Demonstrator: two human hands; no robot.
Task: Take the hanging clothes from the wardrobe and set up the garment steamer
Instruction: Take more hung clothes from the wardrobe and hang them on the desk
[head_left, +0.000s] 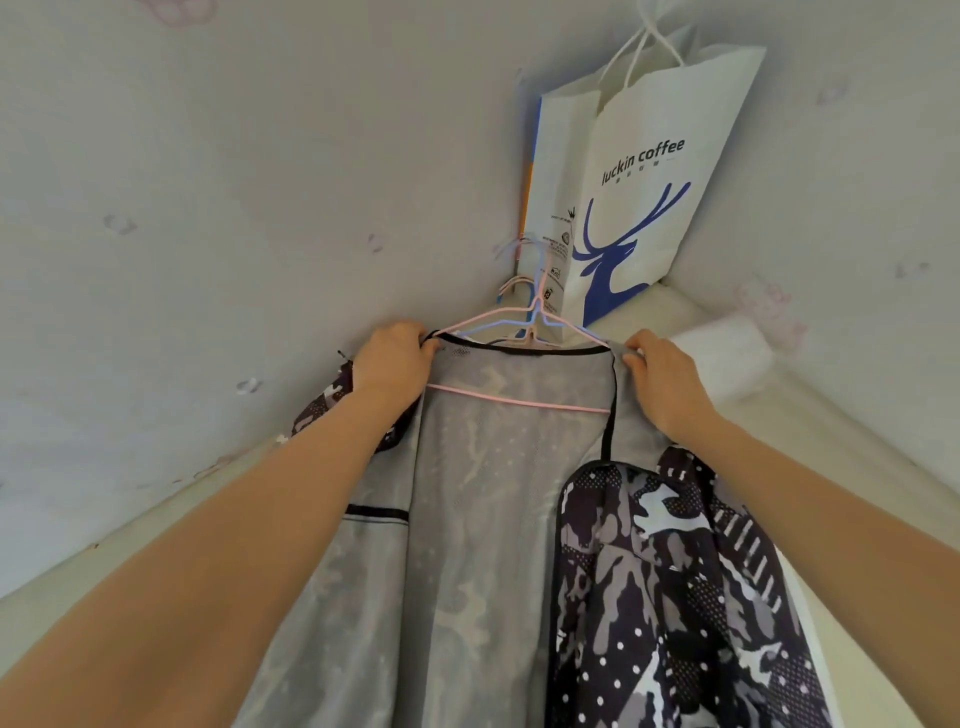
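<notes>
A camouflage-print jacket (675, 571) with a grey inner lining (493, 493) hangs open on a pink wire hanger (519, 402) in the middle of the view. My left hand (395, 358) grips the jacket's left shoulder at the collar edge. My right hand (660, 369) pinches the right shoulder edge. Behind the pink hanger sits a pale blue hanger (498, 327), and several more hanger hooks cluster above it. No garment steamer is in view.
A white paper bag (649, 171) with a blue deer print and "luckin coffee" lettering hangs just behind the hangers. Pale fabric walls (208, 208) with faint pink prints close in on the left and right. A white folded item (722, 353) lies at the right.
</notes>
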